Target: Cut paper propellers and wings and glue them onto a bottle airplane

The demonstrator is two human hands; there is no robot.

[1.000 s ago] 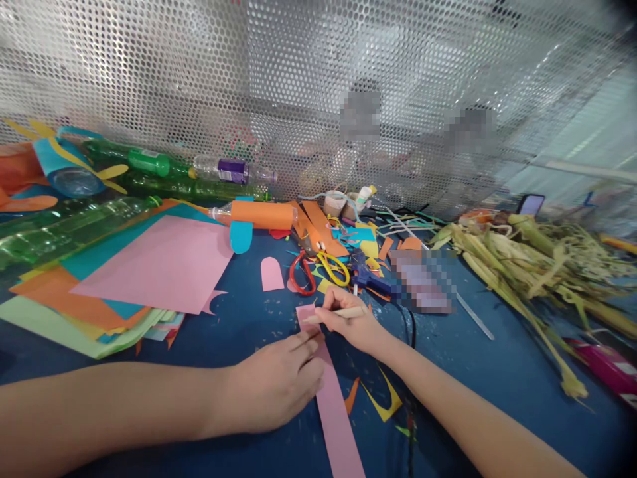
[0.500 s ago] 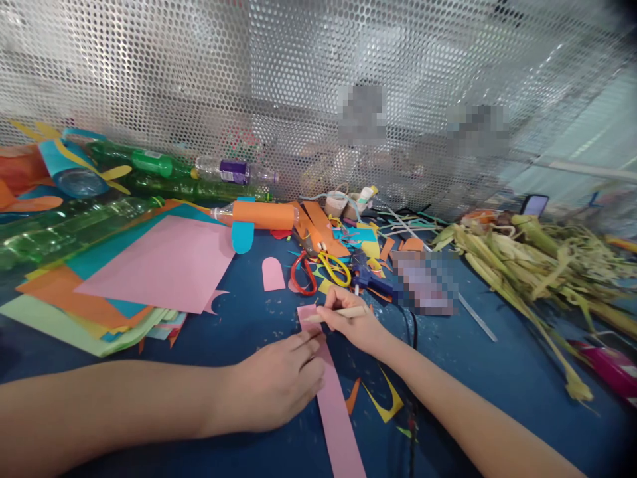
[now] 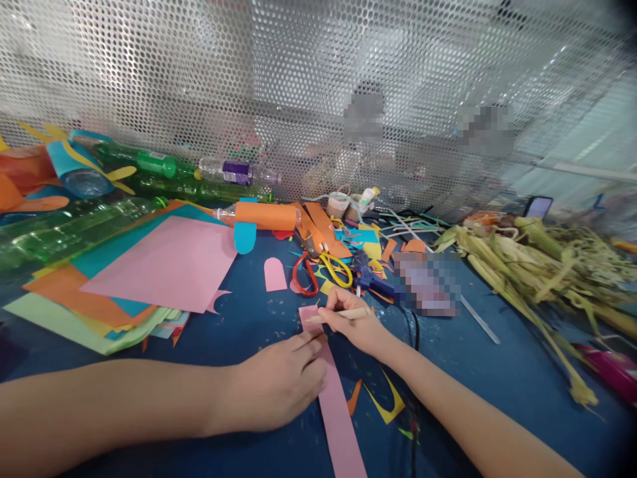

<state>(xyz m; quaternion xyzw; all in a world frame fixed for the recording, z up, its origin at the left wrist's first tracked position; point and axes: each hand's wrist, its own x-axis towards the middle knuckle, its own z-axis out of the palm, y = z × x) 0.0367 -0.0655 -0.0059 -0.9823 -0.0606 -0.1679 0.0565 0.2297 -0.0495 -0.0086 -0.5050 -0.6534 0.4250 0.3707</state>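
Both hands work on a pink paper strip (image 3: 338, 405) lying on the blue bench (image 3: 497, 372): the left hand (image 3: 279, 385) presses flat on it with fingers spread, while the right hand (image 3: 355, 325) grips a wooden pencil (image 3: 336, 315), tip at the strip's far end. Red-and-yellow scissors (image 3: 318, 269) and a blue glue gun (image 3: 371, 279) lie just beyond.

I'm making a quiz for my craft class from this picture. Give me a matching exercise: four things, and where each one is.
Things:
1. pencil
2. pink strip
3. scissors
4. corn husks

Places:
A. under the left hand
B. far right of the table
C. in the right hand
D. beyond the strip's far end

Pairs: 1-C, 2-A, 3-D, 4-B
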